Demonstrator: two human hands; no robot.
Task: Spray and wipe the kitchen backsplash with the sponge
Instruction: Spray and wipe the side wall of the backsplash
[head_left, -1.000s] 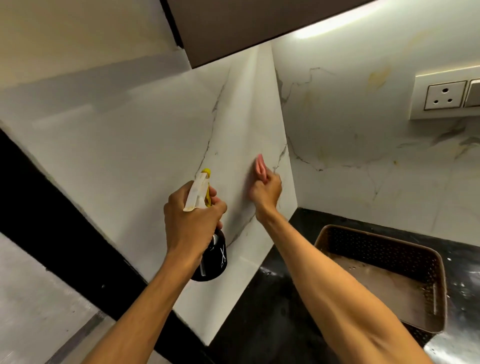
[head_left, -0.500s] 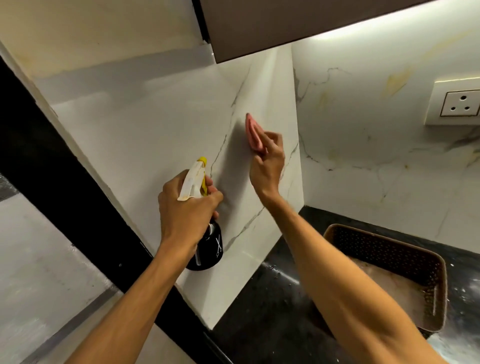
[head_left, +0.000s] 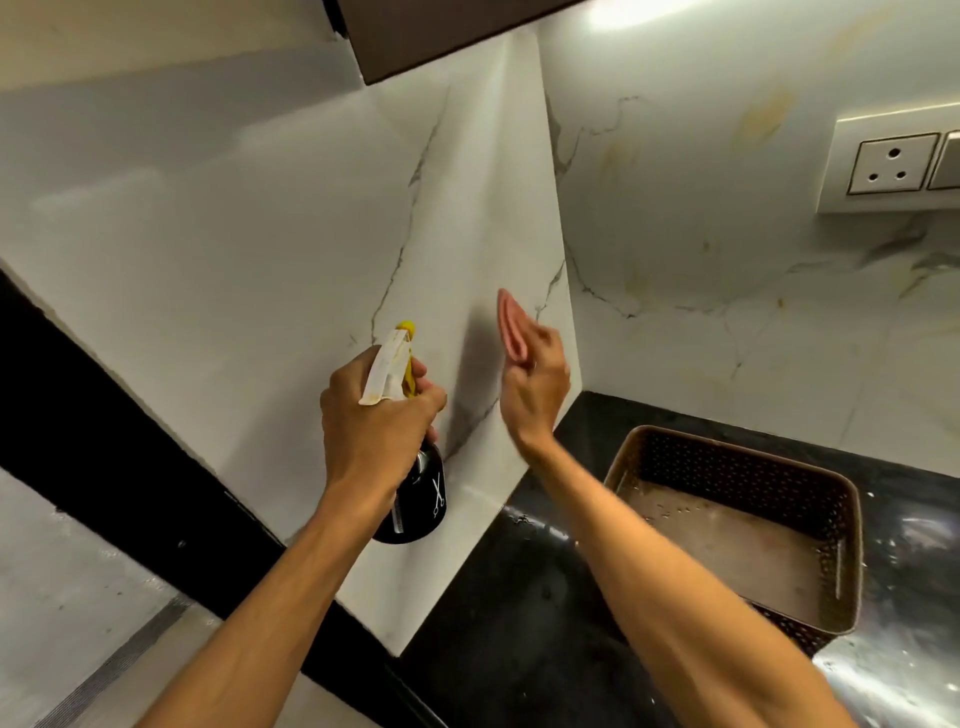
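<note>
My left hand (head_left: 374, 421) grips a spray bottle (head_left: 415, 499) with a black body, a white head and a yellow nozzle, its nozzle pointing at the white marble backsplash (head_left: 291, 249) on the left wall. My right hand (head_left: 535, 384) holds a pink sponge (head_left: 510, 325) against the same panel, near the inside corner and just right of the bottle. The sponge stands on edge between my fingers and the marble. Both forearms reach in from the bottom of the head view.
A brown perforated plastic basket (head_left: 847, 551) sits on the black countertop (head_left: 519, 597) at the right. A white wall socket (head_left: 891, 163) is mounted on the rear backsplash at the upper right. A dark cabinet underside (head_left: 415, 36) overhangs the corner.
My right hand has slid the sponge down the marble panel from its higher spot half a second ago. The left hand still holds the bottle in much the same place.
</note>
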